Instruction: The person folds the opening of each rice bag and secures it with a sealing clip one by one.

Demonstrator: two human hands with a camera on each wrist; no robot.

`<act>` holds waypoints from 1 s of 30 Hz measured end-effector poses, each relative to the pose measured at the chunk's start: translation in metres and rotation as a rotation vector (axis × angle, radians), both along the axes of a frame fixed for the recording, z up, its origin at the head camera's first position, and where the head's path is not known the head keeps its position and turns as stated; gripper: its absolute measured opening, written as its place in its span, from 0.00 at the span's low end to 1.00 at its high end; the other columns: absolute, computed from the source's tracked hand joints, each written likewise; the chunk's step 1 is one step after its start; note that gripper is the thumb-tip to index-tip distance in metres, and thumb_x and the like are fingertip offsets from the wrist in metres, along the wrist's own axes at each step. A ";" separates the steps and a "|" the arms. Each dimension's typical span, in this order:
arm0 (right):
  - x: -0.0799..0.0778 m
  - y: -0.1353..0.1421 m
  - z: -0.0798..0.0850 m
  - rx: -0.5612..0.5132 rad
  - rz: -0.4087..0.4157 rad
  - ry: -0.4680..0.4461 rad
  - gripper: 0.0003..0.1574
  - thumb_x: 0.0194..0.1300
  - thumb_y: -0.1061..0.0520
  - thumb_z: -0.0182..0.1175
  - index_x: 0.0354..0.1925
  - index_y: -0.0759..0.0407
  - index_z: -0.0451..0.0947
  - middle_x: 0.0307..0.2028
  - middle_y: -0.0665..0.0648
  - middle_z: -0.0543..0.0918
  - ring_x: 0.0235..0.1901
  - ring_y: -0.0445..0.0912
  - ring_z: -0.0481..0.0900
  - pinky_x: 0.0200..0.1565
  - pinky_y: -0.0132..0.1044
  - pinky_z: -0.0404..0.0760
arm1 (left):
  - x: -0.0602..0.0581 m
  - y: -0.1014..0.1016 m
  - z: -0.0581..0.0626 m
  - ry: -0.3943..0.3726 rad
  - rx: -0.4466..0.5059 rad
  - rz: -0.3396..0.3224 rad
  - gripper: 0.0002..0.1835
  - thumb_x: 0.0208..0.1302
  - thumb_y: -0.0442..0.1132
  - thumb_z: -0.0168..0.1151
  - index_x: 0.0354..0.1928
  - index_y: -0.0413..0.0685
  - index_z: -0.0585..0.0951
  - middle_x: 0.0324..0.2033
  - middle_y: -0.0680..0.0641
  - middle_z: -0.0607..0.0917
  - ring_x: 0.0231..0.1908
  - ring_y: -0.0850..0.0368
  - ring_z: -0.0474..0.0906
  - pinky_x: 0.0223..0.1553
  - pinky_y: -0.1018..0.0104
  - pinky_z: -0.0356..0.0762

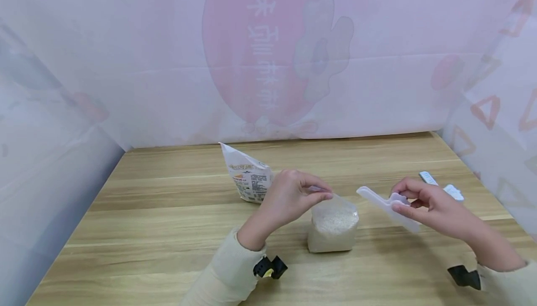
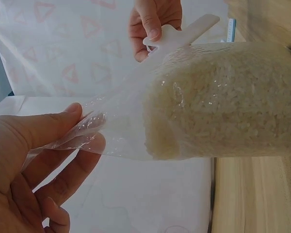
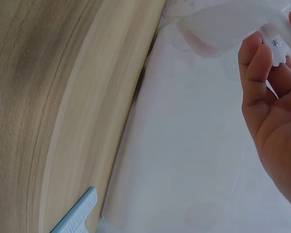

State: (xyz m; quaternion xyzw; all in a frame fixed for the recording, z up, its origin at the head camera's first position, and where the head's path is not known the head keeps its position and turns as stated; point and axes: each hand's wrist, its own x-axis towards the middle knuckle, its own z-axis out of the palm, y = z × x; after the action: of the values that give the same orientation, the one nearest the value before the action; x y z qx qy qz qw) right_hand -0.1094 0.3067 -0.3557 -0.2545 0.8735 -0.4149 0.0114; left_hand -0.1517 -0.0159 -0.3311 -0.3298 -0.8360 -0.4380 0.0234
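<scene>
A clear plastic bag of rice (image 1: 333,233) stands upright on the table. My left hand (image 1: 285,198) pinches the bag's loose top between thumb and fingers, drawing it up and to the left. In the left wrist view the gathered film runs from the fingertips to the rice (image 2: 223,97). To the right of the bag, my right hand (image 1: 438,208) grips a white bag clip (image 1: 375,197) by its handle end, above the table. The clip's long flat bars (image 3: 218,31) spread apart and point toward the bag.
Behind the left hand stands a white printed packet (image 1: 251,180) with a pointed top. A light blue clip (image 1: 453,192) lies on the wooden table (image 1: 147,231) beyond the right hand. Printed cloth (image 1: 168,86) hangs along the table's back and sides.
</scene>
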 end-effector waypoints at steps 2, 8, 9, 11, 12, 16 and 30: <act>-0.001 0.000 -0.001 -0.022 0.056 0.011 0.15 0.65 0.72 0.60 0.44 0.54 0.74 0.34 0.46 0.86 0.29 0.40 0.82 0.29 0.33 0.79 | 0.000 0.000 0.000 0.000 0.005 -0.002 0.05 0.59 0.41 0.73 0.35 0.50 0.91 0.33 0.51 0.91 0.26 0.67 0.85 0.22 0.78 0.68; -0.003 -0.001 -0.005 -0.026 0.160 0.047 0.18 0.63 0.74 0.60 0.43 0.53 0.73 0.34 0.47 0.87 0.30 0.38 0.82 0.28 0.33 0.78 | 0.000 -0.002 0.000 0.007 0.011 -0.016 0.05 0.59 0.40 0.72 0.36 0.49 0.91 0.34 0.51 0.92 0.28 0.66 0.87 0.23 0.78 0.69; -0.003 -0.002 -0.005 -0.019 0.163 0.053 0.19 0.63 0.74 0.60 0.43 0.53 0.73 0.34 0.46 0.87 0.30 0.38 0.82 0.27 0.33 0.77 | 0.000 -0.002 0.000 0.009 0.010 -0.017 0.05 0.59 0.40 0.72 0.36 0.49 0.91 0.34 0.51 0.91 0.28 0.66 0.87 0.22 0.78 0.69; -0.004 -0.002 -0.006 0.001 0.164 0.079 0.19 0.62 0.74 0.61 0.42 0.51 0.73 0.32 0.45 0.87 0.29 0.38 0.81 0.26 0.32 0.75 | 0.000 -0.002 0.000 0.009 0.007 -0.017 0.05 0.59 0.40 0.72 0.36 0.49 0.91 0.34 0.50 0.91 0.28 0.66 0.87 0.22 0.78 0.68; -0.004 -0.002 -0.007 0.010 0.163 0.093 0.19 0.62 0.74 0.61 0.42 0.51 0.73 0.32 0.44 0.87 0.28 0.38 0.81 0.26 0.31 0.74 | 0.000 -0.002 0.000 0.009 0.007 -0.014 0.05 0.59 0.40 0.72 0.36 0.49 0.91 0.34 0.51 0.91 0.28 0.66 0.87 0.22 0.78 0.68; -0.006 -0.001 -0.010 0.044 0.176 0.160 0.18 0.61 0.73 0.62 0.40 0.52 0.73 0.30 0.43 0.87 0.26 0.35 0.78 0.24 0.28 0.71 | 0.000 -0.002 0.000 0.021 -0.004 -0.008 0.05 0.59 0.41 0.72 0.36 0.49 0.91 0.33 0.51 0.91 0.27 0.67 0.86 0.21 0.78 0.67; -0.012 -0.012 -0.013 0.101 0.222 0.382 0.13 0.60 0.67 0.65 0.37 0.54 0.73 0.26 0.43 0.83 0.23 0.26 0.68 0.23 0.18 0.66 | 0.001 0.001 0.000 0.052 -0.008 -0.012 0.05 0.60 0.41 0.72 0.36 0.49 0.91 0.33 0.51 0.91 0.25 0.68 0.84 0.22 0.79 0.65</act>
State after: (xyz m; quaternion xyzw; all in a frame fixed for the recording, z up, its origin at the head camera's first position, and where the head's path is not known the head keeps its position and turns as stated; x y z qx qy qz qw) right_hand -0.1215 0.2950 -0.3684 -0.4222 0.8461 -0.3110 -0.0959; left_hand -0.1504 -0.0153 -0.3309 -0.3461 -0.8348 -0.4262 0.0410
